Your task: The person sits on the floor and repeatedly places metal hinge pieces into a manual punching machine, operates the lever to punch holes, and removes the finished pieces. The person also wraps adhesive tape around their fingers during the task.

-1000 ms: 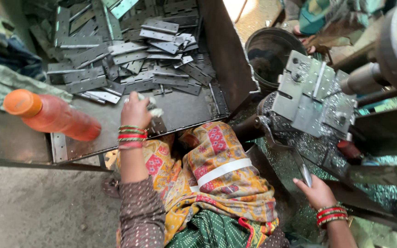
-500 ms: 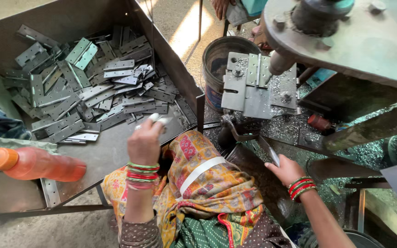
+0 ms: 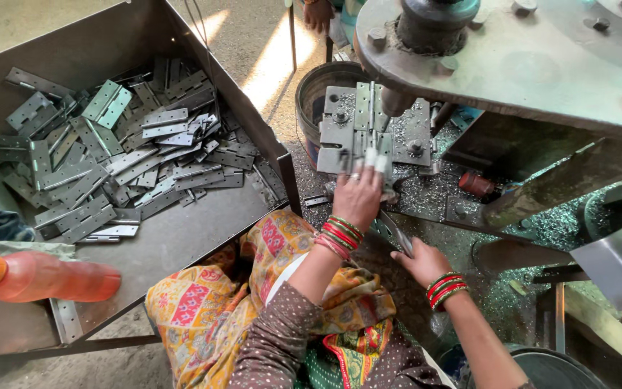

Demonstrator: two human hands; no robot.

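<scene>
1. Left hand: reaches forward to the press fixture, taped fingers closed narrow on a hinge leaf that lies on the fixture plate, beneath the machine's heavy grey arm.
2. Right hand: low and to the right, fingers curled round a slim metal lever or handle; what the handle joins to is hidden.
3. Hinge leaf: rests along the middle of the fixture plate, between its two bolted clamping blocks; whether it is fully seated cannot be told.
4. Stock: a loose heap of grey hinge leaves in a large metal tray to the left, well apart from the fixture.
5. Bucket: a round one stands just behind the fixture plate. Metal swarf is strewn over the machine bed.
6. Orange plastic bottle: lies on its side at the near left of the tray.
7. Handling note, as a judgement: the leaf wants pressing flat and square against the fixture's stops, with the fingertips kept at its near end, clear of the tool above; the handle should not be worked until the left hand is drawn clear.
8. Risk, as a judgement: swarf beneath the leaf could tilt it; the loose patterned cloth on the lap lies near the moving parts.
</scene>
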